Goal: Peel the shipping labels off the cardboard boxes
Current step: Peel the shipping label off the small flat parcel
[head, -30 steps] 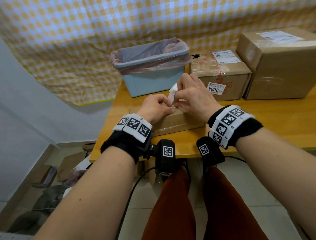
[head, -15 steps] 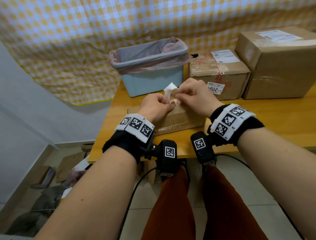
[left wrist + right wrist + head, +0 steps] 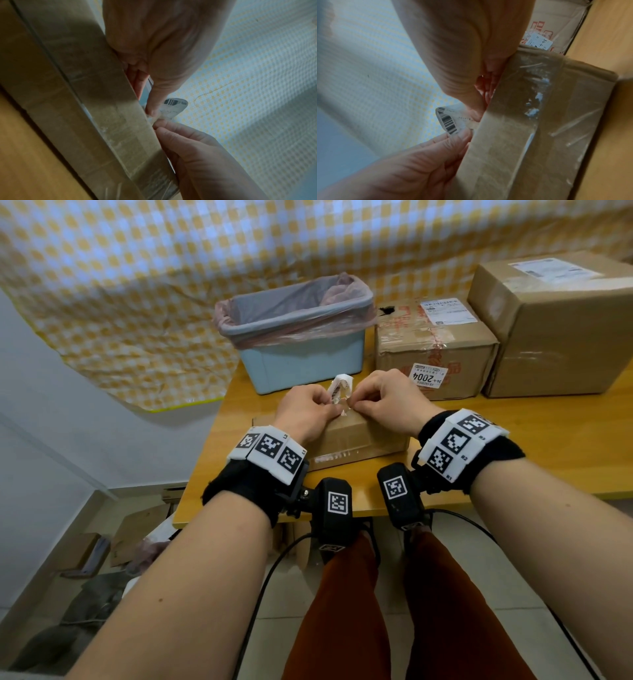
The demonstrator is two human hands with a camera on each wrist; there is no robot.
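Both hands are working on the flat box [image 3: 349, 436]: left hand [image 3: 305, 414] pinching the curled label [image 3: 339, 390], right hand [image 3: 387, 402] pinching its stuck end; next, tearing free.

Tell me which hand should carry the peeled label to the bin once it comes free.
Probably the left. The left hand already pinches the curled label and sits on the side nearer the lined bin. The right hand picks at the last stuck bit on the flat box.

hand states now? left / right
Left hand: fingers curled, pinching the curled label.
Right hand: fingertips pinching the label's lower end at the flat box.
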